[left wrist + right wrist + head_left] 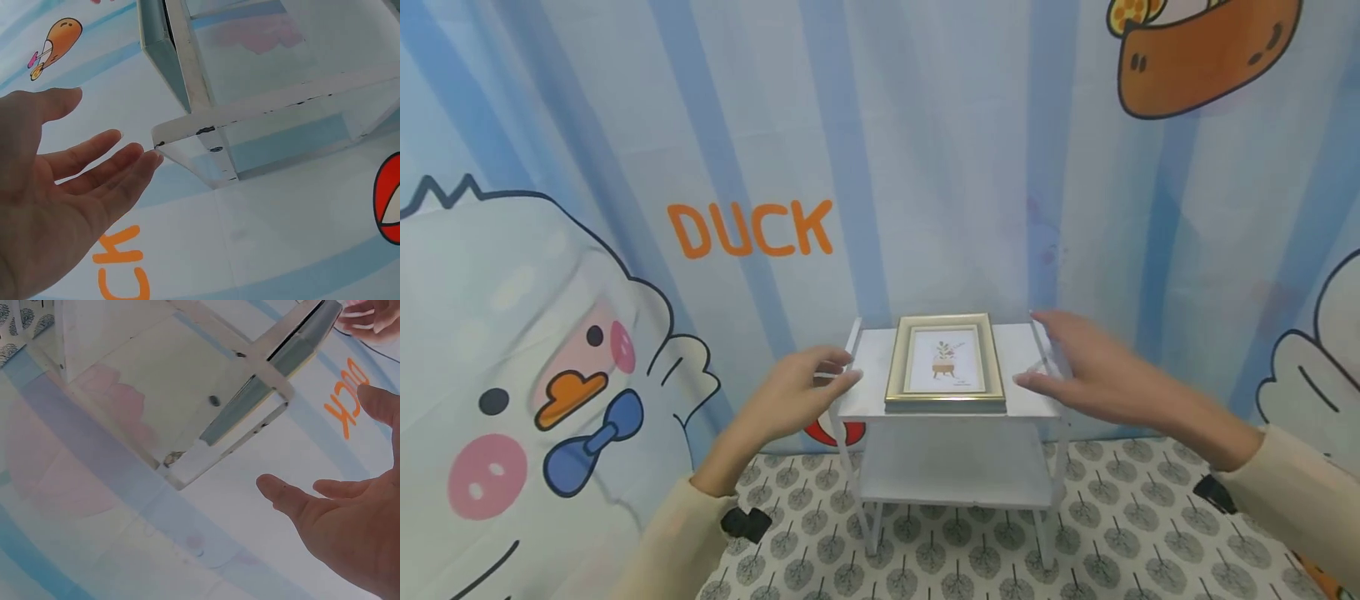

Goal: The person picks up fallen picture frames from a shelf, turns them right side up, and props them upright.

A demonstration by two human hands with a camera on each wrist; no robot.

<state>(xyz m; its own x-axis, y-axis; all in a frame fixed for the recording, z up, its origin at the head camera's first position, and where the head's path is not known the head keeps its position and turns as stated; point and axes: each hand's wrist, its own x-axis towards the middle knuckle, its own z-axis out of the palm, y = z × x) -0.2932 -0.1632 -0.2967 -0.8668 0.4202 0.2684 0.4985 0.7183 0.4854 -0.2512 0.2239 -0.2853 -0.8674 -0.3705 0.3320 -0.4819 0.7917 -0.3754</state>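
A picture frame (944, 358) with a gold border and a potted-plant print lies face up on a small white side table (874, 354). At the table's left end is my left hand (797, 390), thumb and fingers spread apart with nothing between them. The left wrist view puts its fingertips right at a table corner (167, 132) where the paint is chipped. My right hand (1093, 367) holds nothing, its fingers extended by the raised right edge (1042, 343) of the tabletop. In the right wrist view a gap shows between that hand's fingers (290, 500) and the table.
A lower white shelf (955, 467) sits under the tabletop. Behind the table hangs a blue-striped curtain (940, 167) printed with cartoon ducks and orange letters. The floor (925, 554) has a grey tree pattern.
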